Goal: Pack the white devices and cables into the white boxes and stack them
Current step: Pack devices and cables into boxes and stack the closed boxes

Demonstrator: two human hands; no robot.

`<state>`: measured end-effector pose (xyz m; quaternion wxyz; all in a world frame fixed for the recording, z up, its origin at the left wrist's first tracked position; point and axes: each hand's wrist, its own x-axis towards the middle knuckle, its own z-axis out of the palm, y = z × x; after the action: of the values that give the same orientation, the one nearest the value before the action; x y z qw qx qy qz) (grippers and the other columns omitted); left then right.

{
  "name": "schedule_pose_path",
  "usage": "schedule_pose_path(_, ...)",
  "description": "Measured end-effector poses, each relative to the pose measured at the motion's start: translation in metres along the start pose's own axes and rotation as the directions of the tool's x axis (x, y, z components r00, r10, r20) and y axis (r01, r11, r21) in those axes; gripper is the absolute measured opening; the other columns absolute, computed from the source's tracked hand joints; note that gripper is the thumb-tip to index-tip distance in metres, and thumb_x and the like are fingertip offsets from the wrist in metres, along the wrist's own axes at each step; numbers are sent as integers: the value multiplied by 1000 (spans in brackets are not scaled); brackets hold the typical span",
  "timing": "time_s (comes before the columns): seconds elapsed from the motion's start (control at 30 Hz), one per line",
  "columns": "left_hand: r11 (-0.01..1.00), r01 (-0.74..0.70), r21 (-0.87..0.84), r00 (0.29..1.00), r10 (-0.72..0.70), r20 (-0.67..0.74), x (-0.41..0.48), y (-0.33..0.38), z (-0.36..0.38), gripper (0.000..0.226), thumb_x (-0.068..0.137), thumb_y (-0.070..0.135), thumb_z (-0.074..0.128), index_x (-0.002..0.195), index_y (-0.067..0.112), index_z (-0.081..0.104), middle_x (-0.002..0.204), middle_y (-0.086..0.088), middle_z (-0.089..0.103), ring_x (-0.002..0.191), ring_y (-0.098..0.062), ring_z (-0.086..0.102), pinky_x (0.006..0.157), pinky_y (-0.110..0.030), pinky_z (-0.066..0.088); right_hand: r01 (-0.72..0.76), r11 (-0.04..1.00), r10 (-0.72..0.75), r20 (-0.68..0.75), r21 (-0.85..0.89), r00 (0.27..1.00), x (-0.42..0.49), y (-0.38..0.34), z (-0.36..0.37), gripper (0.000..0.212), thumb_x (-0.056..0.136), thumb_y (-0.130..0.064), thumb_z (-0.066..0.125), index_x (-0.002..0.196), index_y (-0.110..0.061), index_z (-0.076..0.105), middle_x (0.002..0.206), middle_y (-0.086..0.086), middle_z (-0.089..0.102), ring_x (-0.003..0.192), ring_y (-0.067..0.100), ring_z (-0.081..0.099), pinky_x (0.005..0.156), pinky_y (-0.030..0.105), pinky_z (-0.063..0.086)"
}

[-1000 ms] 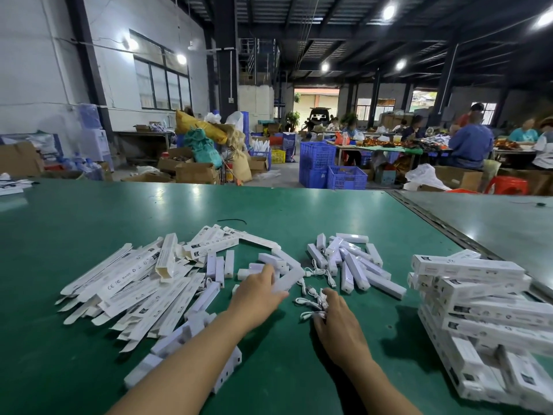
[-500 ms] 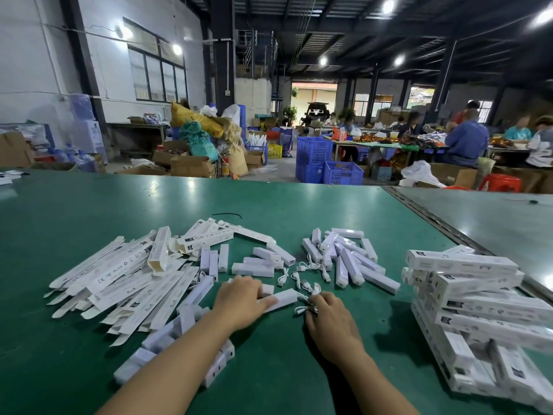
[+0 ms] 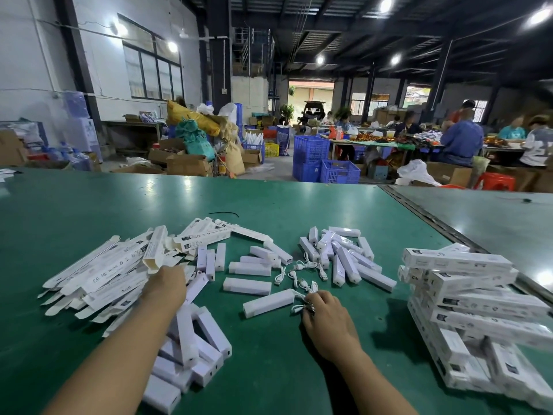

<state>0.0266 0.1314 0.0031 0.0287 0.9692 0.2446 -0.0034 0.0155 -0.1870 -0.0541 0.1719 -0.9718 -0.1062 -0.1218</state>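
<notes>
Now left hand (image 3: 165, 285) touches box (image 3: 155, 249), right hand (image 3: 326, 320) pinches cable (image 3: 300, 307).

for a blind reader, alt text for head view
On a green table, the left hand touches a pile of flat white boxes and the right hand pinches a cable beside a white device. Closed boxes are stacked at right.

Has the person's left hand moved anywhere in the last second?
Yes. The left hand has gone left, away from the loose white device mid-table, and now reaches the pile of flat boxes.
</notes>
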Motion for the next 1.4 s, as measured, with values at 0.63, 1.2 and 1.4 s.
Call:
schedule_pose_path(0.63, 652, -245, -718, 947, 0, -322, -50, 91, -37, 40, 103, 43, 40, 77, 22, 61, 73, -5, 64, 65, -23, 55, 53, -28, 36, 81, 984, -64, -110, 157, 992, -5, -1, -6, 38, 95, -30, 55, 132, -21, 54, 143, -1, 40, 134, 16, 31, 111, 25, 28)
schedule_pose_path(1.2, -405, 99, -909, 970, 242, -2, -122, 141, 11, 18, 104, 12, 46, 116, 8, 59, 92, -7, 77, 77, -23, 75, 58, -30, 58, -32, 471, -74, 75, 882, 994, -28, -24, -29, 40, 89, -17, 70, 120, -35, 52, 86, -1, 75, 75, 9, 68, 68, 21, 52)
schedule_pose_path(1.4, -565, 170, -807, 948, 316, -22, -128, 137, 15, 22, 104, 12, 43, 123, 12, 55, 97, -14, 76, 79, -27, 75, 61, -37, 59, -62, 504, -152, 159, 861, 976, -30, -29, -34, 28, 94, -16, 64, 121, -23, 60, 92, -5, 76, 76, 7, 68, 68, 20, 50)
